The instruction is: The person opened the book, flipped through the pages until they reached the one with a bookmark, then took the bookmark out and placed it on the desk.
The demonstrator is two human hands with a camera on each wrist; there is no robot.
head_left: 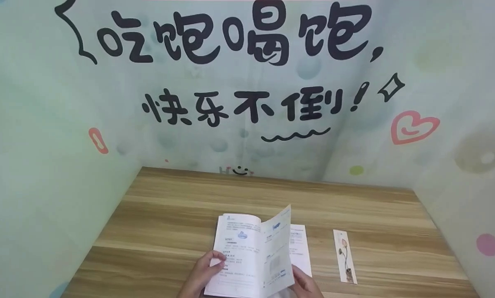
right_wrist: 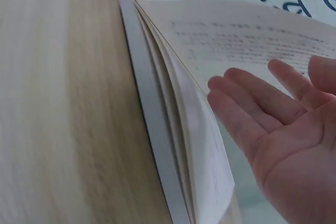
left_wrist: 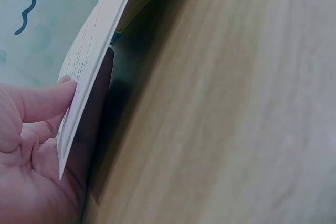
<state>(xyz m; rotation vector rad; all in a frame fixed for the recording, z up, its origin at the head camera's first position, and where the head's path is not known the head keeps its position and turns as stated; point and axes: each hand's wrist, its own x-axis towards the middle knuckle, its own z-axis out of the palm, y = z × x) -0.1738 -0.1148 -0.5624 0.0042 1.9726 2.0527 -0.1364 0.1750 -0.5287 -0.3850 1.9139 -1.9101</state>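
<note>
An open book (head_left: 239, 248) with printed white pages lies on the wooden table. My left hand (head_left: 204, 273) grips its left side near the lower corner. In the left wrist view the thumb of the left hand (left_wrist: 37, 129) lies on the page, with fingers behind the book's edge. One leaf (head_left: 277, 252) stands raised from the right-hand pages. Beside its lower outer edge is my right hand (head_left: 305, 283). The right wrist view shows the right hand (right_wrist: 283, 124) with fairly straight fingers against the lifted leaf (right_wrist: 236, 40); the thumb is partly cut off.
A narrow bookmark (head_left: 345, 256) with a flower picture lies on the table (head_left: 164, 207) to the right of the book. Light fabric walls (head_left: 239, 136) with large black writing enclose the table at the back and sides.
</note>
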